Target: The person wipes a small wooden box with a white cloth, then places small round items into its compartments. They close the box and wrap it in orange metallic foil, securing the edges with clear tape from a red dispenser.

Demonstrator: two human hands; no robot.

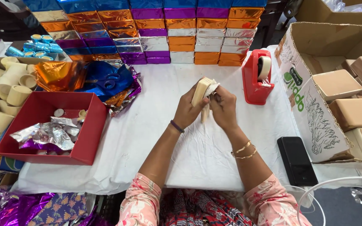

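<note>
Left hand (186, 111) gripping beige box (200, 90); right hand (223, 106) pinching its 3 o'clock edge. Keep box upright, thumbs pressing firmly.

Head-worn view, steeply down, close

White-clothed table (156, 138) in bright, even light, dark floor (344, 209) beside
</note>
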